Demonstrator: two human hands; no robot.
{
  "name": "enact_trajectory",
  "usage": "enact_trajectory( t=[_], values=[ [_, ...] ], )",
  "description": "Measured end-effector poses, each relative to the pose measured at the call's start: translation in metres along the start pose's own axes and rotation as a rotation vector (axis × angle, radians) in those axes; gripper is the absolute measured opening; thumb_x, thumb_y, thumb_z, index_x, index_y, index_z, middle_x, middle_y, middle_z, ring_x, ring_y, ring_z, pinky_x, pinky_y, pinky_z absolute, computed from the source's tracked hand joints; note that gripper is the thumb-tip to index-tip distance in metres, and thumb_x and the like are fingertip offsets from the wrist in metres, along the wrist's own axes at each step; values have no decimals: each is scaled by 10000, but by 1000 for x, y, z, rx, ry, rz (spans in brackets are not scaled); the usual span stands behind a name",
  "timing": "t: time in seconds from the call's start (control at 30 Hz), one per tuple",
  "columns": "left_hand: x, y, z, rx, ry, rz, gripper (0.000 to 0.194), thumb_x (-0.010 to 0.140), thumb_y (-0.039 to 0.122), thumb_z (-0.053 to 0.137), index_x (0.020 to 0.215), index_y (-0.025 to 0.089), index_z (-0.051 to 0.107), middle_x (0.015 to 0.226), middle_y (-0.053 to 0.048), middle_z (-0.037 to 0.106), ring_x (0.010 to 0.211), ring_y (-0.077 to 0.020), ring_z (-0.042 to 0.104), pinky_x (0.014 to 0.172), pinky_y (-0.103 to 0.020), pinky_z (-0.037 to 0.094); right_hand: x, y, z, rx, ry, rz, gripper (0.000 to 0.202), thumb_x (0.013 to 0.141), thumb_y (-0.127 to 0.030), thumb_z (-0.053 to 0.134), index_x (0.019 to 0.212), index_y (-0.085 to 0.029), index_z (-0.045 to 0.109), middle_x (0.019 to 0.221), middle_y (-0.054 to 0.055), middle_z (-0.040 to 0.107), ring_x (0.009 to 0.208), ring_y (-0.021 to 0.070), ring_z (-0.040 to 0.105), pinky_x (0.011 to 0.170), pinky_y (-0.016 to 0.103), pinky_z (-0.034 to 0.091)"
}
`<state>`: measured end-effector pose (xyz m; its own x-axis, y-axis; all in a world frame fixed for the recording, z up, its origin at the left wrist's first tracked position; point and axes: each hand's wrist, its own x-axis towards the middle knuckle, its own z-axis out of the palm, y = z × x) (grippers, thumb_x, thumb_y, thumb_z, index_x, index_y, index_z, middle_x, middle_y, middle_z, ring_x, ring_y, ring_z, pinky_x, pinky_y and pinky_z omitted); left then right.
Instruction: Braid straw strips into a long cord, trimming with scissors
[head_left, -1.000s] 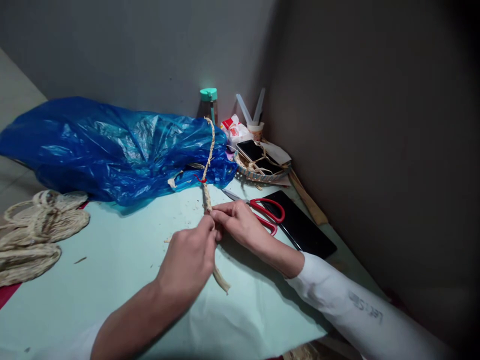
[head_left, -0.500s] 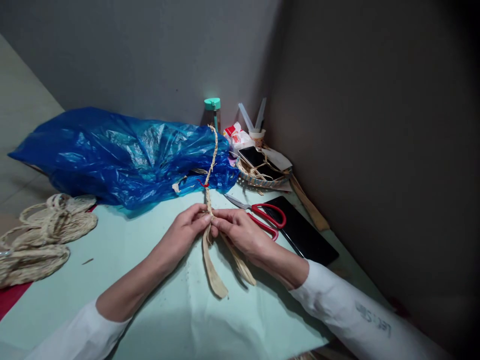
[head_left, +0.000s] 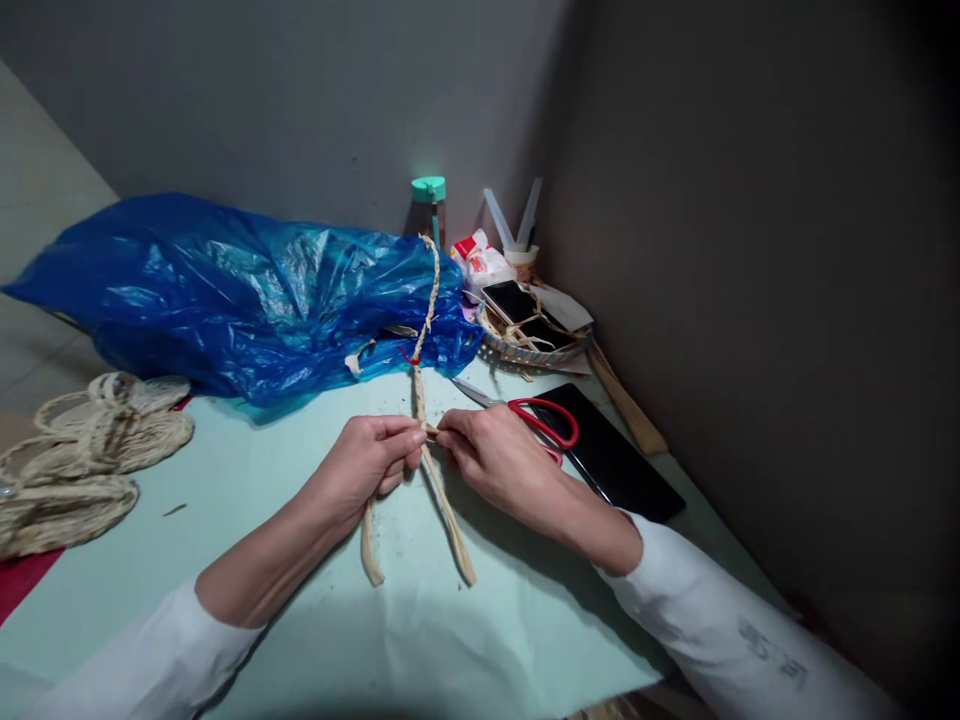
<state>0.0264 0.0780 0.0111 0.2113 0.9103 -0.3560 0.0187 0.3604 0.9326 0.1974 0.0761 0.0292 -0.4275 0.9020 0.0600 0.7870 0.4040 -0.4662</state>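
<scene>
A pale braided cord (head_left: pixel 431 310) of dried plant fibre runs from the blue bag down to my hands, with a bit of red string (head_left: pixel 410 358) around it. My left hand (head_left: pixel 382 455) pinches the braid's lower end. My right hand (head_left: pixel 487 450), just right of it, is closed on a fibre strip (head_left: pixel 431 431) stretched sideways from the braid. One loose strand (head_left: pixel 450 520) hangs from the braid toward me; another (head_left: pixel 370 550) comes out beneath my left hand. Beside my right hand lie red-handled scissors (head_left: pixel 551 415), partly hidden by it.
The blue plastic bag (head_left: pixel 187 300) covers the table's back left. Woven straw sandals (head_left: pixel 135 430) lie at the left. At right are a black tablet (head_left: pixel 615 460) and a shallow basket (head_left: pixel 525 352) holding a phone (head_left: pixel 525 308). A green-lidded bottle (head_left: pixel 428 200) stands by the wall.
My right hand has moved slightly right, drawing a strip sideways out of the braid. The loose strands have shifted; one now hangs below my left hand. The view has tilted slightly.
</scene>
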Motion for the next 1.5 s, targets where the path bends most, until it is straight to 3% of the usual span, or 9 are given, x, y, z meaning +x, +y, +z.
enact_trajectory(
  t=[0.17,0.37,0.53,0.67,0.87,1.0,1.17,1.27,1.5],
  values=[
    [-2,-4,6,84,106,30,235,704,312,688,585,115,640,449,31,442,384,-30,217,406,-229,106,-1,1,0,-43,12,18,326,920,-289,437,709,-165,652,586,71,605,461,134,432,499,298,187],
    [-3,-7,7,21,159,66,205,697,309,691,714,105,698,417,40,450,398,-37,233,437,-226,127,-8,-12,3,-145,19,27,316,934,-279,387,784,-165,641,604,84,624,466,156,476,501,318,158],
    [-9,-7,8,-69,76,35,238,735,321,684,813,96,691,411,66,416,410,-37,257,443,-206,134,-14,-22,16,-292,-20,-38,248,886,-173,411,1030,-133,609,677,105,665,555,219,578,516,325,156],
    [-9,-9,8,-92,31,39,238,759,306,670,870,96,683,424,77,400,411,-30,232,441,-202,107,-15,-19,23,-338,-56,-91,252,854,-100,429,1037,-118,601,698,94,669,571,210,585,528,327,157],
    [-8,-5,1,-65,13,58,173,748,248,660,823,92,675,467,70,410,418,-24,207,442,-203,116,-11,-13,4,-80,12,-138,340,972,-382,392,878,-182,651,678,49,660,522,145,531,528,291,214],
    [-10,1,0,-30,-11,42,165,757,241,650,807,84,654,501,67,423,418,-19,157,448,-228,47,-4,-8,-9,77,209,-45,275,965,-280,414,868,-161,642,765,45,663,635,135,550,607,257,306],
    [-8,0,-1,6,-49,64,155,795,245,614,748,98,629,498,73,390,433,-29,166,467,-234,69,0,-1,-17,338,-2,-59,238,960,-264,424,997,-159,635,953,55,681,838,156,589,717,247,367],
    [-7,-1,-1,34,-84,80,181,817,262,589,717,113,607,487,83,340,442,-37,159,474,-236,80,1,1,-11,453,-62,-20,236,958,-304,440,1057,-161,599,953,55,672,865,160,586,741,250,378],
    [-13,-2,10,-2,-46,71,82,793,193,576,861,148,568,548,87,406,457,-45,211,461,-199,153,8,2,27,603,12,55,306,977,-344,370,757,-179,504,725,-2,571,690,118,510,647,234,344]
  ],
)
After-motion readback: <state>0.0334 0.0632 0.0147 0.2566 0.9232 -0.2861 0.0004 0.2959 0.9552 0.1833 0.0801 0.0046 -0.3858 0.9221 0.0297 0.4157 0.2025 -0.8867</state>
